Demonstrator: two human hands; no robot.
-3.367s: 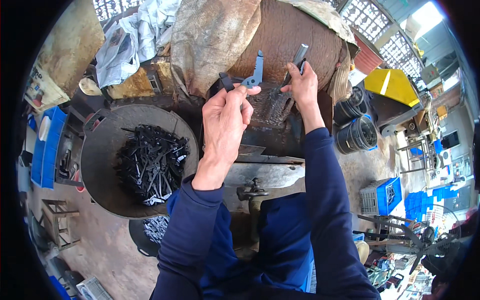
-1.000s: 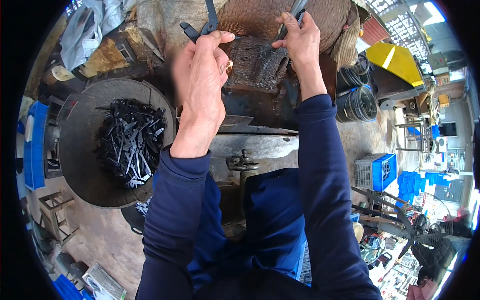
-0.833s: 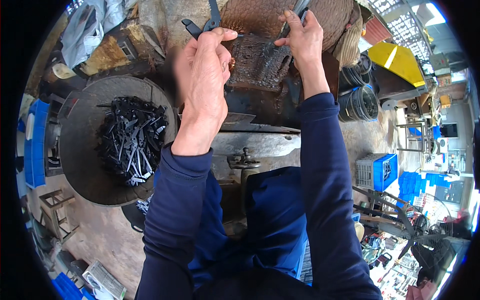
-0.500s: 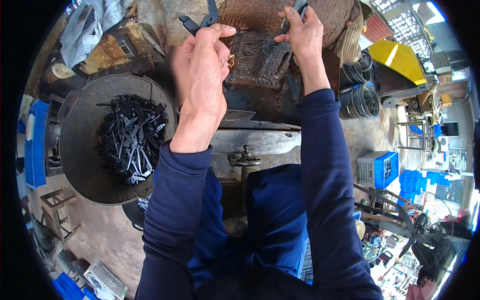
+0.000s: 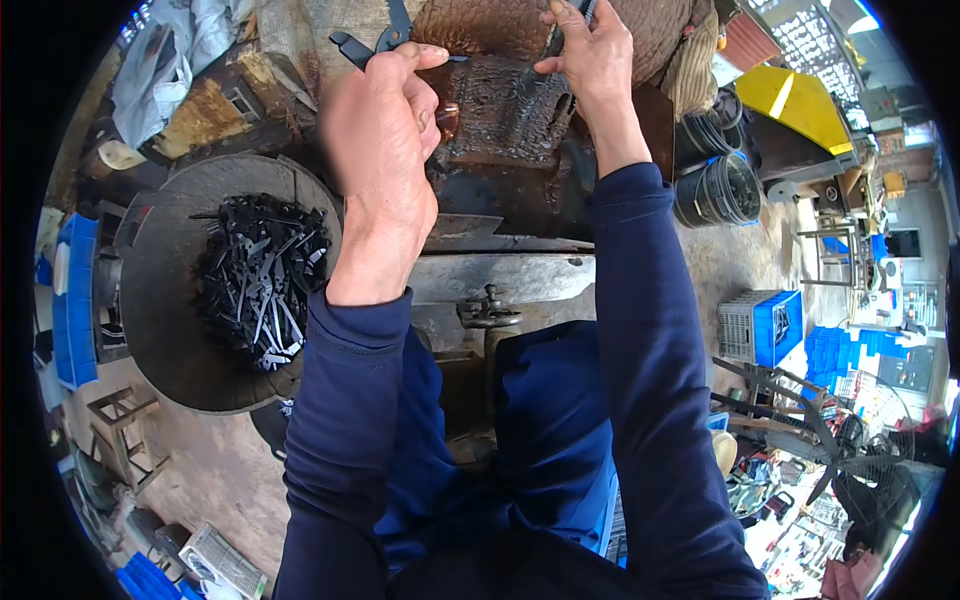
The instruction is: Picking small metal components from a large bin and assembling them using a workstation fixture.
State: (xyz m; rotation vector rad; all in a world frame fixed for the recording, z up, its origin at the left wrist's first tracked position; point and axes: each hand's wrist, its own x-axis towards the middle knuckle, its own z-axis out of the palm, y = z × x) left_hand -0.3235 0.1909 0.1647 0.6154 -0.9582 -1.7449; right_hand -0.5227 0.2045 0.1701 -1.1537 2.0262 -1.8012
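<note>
At the upper left of the worktop, my left hand (image 5: 385,135) is closed around a dark metal tool piece (image 5: 393,38) with a rounded joint and a notched blade edge. Its upper end runs out of the picture. My right hand (image 5: 597,62) pinches a narrow dark metal piece (image 5: 553,42) at the top edge, which the fingers partly cover. Between the hands lies a wet, brown, rough-textured block (image 5: 500,115). Left of my left forearm stands a large round tub (image 5: 160,320) holding a heap of black and grey metal pieces (image 5: 262,270).
A valve handle (image 5: 490,312) stands below the bench edge. Dark buckets (image 5: 715,190) and a yellow-topped machine (image 5: 795,112) are at the right. Farther down are a blue crate (image 5: 775,328), a fan (image 5: 835,450) and, at the left, a wooden stool (image 5: 122,425).
Both hands have shifted slightly left and up in the picture, each keeping hold of its metal piece. My left wrist has turned a little. The background has shifted slightly as well.
</note>
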